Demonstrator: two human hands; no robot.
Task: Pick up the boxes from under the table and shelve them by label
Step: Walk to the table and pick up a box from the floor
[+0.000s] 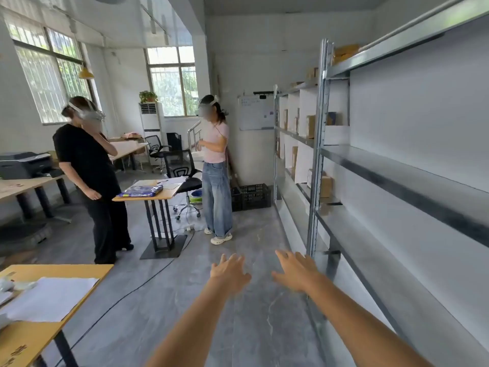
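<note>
Hands, L (229,271) & R (296,270), splayed wide, empty (beside metal shelf (397,165)).

2 hands, left hand (229,271) and right hand (295,271); 2 people; 2 crates.

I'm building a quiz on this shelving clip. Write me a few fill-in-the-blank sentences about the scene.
1. Both hands, the left hand and the right hand, hold ____.
2. The metal shelving stands on the wearer's ____ side.
3. The black crates sit on the ____.

Missing words: nothing; right; floor
</note>
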